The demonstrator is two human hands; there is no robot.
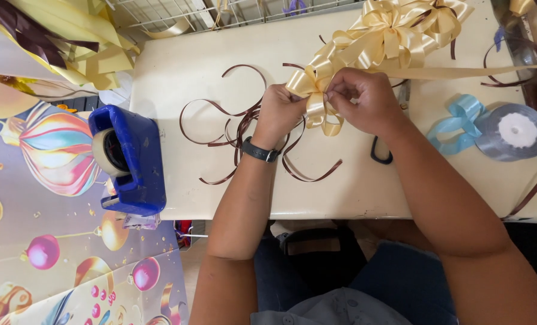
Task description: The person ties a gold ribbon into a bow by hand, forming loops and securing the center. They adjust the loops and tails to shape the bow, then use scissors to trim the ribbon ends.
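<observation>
Currently both pinching the gold bow (314,90) over the tabletop (196,66): left hand (279,114) clamps the centre so loops hold, right hand (365,99) works its ribbon, brown curls (232,123) beneath.

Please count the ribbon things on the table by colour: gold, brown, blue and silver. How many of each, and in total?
Gold bows: 2, one in both hands, one finished
Brown curls bunch: 1
Blue ribbon: 1
Silver spool: 1
Total: 5
</observation>
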